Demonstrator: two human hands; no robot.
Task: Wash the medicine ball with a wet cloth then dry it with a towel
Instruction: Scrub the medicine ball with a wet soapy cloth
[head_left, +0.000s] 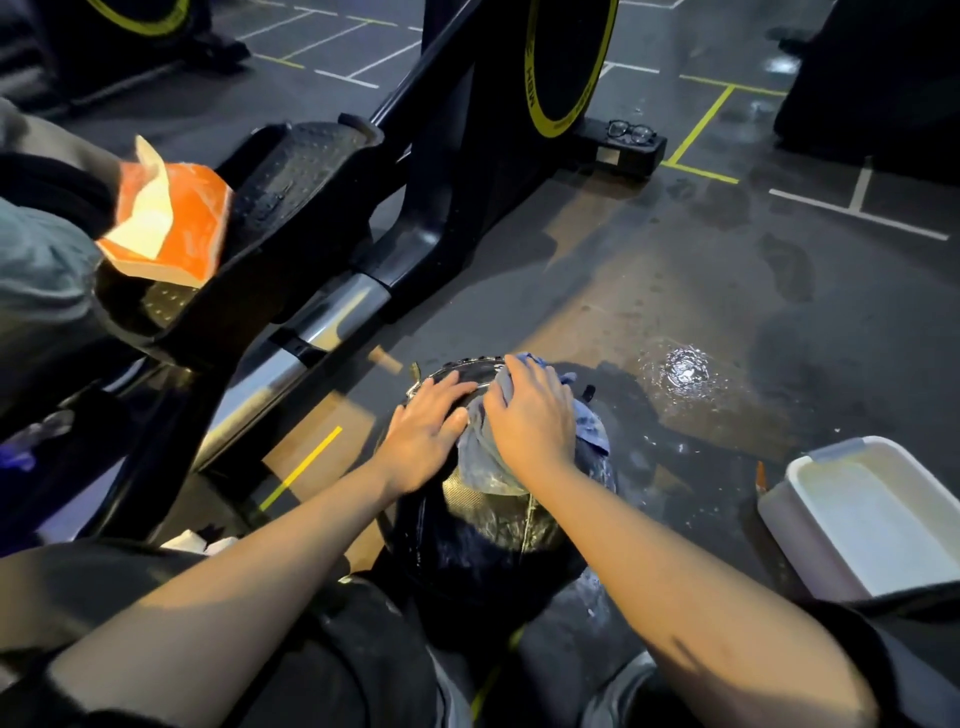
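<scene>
Pressing: right hand (530, 415) flat on blue cloth (480, 457), fingers straight
Left hand (423, 434): flat on medicine ball (467, 551), fingers straight

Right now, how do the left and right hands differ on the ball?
The left hand lies bare and flat on the ball, fingers spread; the right hand presses a blue cloth against it. The left sits toward the ball's left side, the right nearer the top. Both rest on the ball.
</scene>
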